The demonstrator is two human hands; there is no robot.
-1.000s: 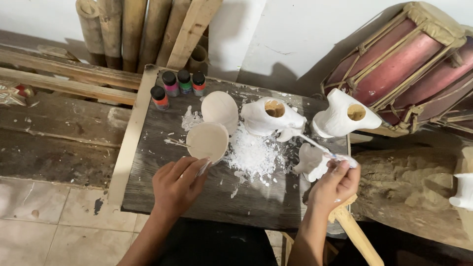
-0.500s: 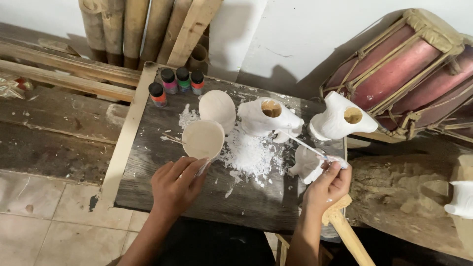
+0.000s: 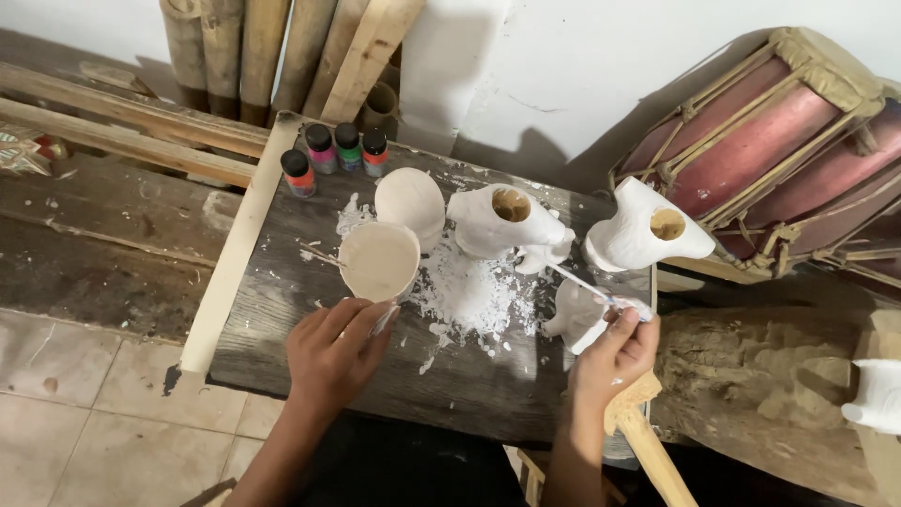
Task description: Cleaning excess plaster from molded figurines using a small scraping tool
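Note:
My left hand (image 3: 333, 352) grips the near side of a small cup (image 3: 378, 260) filled with off-white paste, which stands on a dark wooden board (image 3: 469, 385). My right hand (image 3: 615, 355) pinches a thin brush (image 3: 580, 282) whose tip points up-left toward a white hollow figure (image 3: 507, 223). A smaller white piece (image 3: 574, 319) lies just left of my right hand, touching the fingers. A second white hollow figure (image 3: 643, 233) stands at the board's right end. White crumbs (image 3: 469, 293) are scattered between my hands.
Several small paint bottles (image 3: 321, 150) stand at the board's far left, with a white oval shell (image 3: 410, 200) beside them. Bamboo poles (image 3: 235, 47) lean on the wall. A red drum (image 3: 779, 141) lies at the right. A wooden handle (image 3: 648, 451) sits under my right wrist.
Both hands keep their grips and stay almost where they were. The view has shifted slightly; my right hand with the brush has edged a little to the left.

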